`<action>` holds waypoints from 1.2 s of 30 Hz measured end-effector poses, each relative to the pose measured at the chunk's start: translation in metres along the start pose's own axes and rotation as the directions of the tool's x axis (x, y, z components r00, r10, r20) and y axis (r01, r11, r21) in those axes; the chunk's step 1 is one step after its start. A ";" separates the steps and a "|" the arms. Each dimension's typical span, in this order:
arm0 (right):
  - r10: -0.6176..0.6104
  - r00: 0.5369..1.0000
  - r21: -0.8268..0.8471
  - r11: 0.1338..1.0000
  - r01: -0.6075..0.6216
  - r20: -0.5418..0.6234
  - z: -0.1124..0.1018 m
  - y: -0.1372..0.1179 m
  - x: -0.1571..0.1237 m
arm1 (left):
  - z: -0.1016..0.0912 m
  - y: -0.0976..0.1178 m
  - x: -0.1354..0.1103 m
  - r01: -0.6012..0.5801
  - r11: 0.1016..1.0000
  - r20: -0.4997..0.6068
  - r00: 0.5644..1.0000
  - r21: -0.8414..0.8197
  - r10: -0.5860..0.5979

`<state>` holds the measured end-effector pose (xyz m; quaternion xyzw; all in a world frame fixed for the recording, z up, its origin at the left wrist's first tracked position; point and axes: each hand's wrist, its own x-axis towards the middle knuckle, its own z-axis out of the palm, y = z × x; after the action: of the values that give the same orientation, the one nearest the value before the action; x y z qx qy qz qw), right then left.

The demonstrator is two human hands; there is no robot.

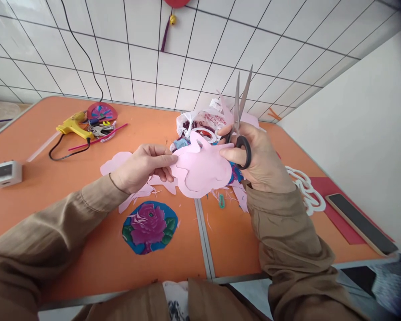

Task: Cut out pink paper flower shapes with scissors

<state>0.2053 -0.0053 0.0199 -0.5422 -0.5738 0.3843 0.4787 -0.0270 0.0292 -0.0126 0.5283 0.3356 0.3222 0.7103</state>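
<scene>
A pink paper cutout (205, 171) with a wavy, cloud-like edge is held up above the middle of the table. My left hand (146, 166) pinches its left edge between thumb and fingers. At its upper right, the thumb of my right hand (259, 156) presses on the paper. The same hand is closed round black-handled scissors (243, 151), whose parted blades point up, away from the paper. Below lies a fabric piece with a purple rose (150, 227) on blue, bits of pink on it. Pink paper scraps (137, 196) are scattered beneath my hands.
A yellow glue gun (75, 126) with a cord lies at the back left, near a white block (6, 173). Behind the cutout stands a plastic bag (212, 119). On the right are white cutouts (309, 191), red sheets (342, 223) and a phone (361, 223).
</scene>
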 end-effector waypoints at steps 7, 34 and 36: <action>-0.012 1.000 -0.051 0.999 0.011 -0.008 -0.001 0.000 0.000 | 0.000 -0.001 0.000 -0.014 0.999 0.004 1.000 0.033 0.014; 0.047 0.923 -0.279 0.958 0.066 0.381 -0.018 -0.013 -0.031 | -0.003 0.002 0.001 -0.208 0.962 -0.202 0.949 0.178 0.242; 0.127 0.890 -0.342 0.939 0.034 0.438 -0.028 -0.009 -0.028 | -0.005 0.006 0.001 -0.233 0.953 -0.204 0.941 0.193 0.272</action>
<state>0.2287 -0.0361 0.0314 -0.5255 -0.7138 0.4068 0.2211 -0.0317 0.0340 -0.0081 0.5840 0.3699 0.4402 0.5730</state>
